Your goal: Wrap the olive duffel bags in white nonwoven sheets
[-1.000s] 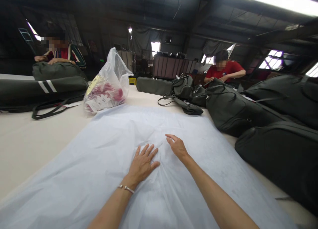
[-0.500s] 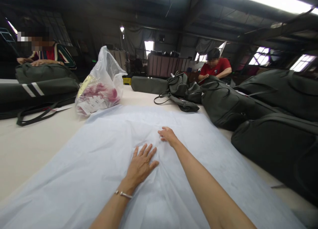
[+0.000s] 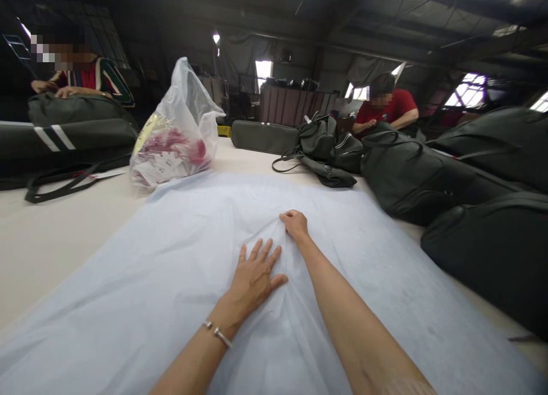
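A pale blue sheet (image 3: 171,269) with creases lies over the cream table. My left hand (image 3: 257,275), with a silver bracelet at the wrist, rests flat on its middle with fingers spread. Just beyond and to the right, my right hand (image 3: 294,222) pinches a bit of the sheet between thumb and fingers. A small fold rises at those fingertips, and creases run from there toward the near edge of the view.
A clear plastic bag (image 3: 175,144) with pink contents stands at the sheet's far left corner. Dark green bags (image 3: 402,172) line the right side, others (image 3: 265,138) the back and left. Two people, one in a red shirt (image 3: 405,107), work beyond.
My right hand has closed its fingers on the sheet. My left hand stays flat and spread. The view has turned slightly, shifting the bags on the right further right.
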Available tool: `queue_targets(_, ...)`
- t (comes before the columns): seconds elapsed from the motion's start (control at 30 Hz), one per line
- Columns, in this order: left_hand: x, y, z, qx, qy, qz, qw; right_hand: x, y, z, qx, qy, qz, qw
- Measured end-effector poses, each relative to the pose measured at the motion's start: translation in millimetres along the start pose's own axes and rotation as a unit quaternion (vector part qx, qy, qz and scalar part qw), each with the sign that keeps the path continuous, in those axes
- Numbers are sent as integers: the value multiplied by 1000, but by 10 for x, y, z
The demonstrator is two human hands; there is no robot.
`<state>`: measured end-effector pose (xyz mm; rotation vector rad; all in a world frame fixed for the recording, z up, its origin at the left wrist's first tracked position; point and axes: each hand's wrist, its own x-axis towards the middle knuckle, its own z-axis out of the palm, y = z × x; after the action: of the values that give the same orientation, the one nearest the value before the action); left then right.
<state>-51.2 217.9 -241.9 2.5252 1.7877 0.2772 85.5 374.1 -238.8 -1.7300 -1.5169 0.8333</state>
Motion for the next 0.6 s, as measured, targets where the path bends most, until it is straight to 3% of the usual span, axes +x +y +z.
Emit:
queue_targets(0.17,136,46,20,15,7,17,1000,140,-29,27,-9,13,29,999)
queue_targets(0.4,82,60,174,-9,42,-11,999,189,-42,38,33,-8,88,996)
queue_targets(0.5,82,67,154,-8,38,-18,999,34,-127,-90,81,-26,84,993)
queue_targets(0.6,101,77,120,3,32,-24,999,-391,-170,-386,122,-44,45,991)
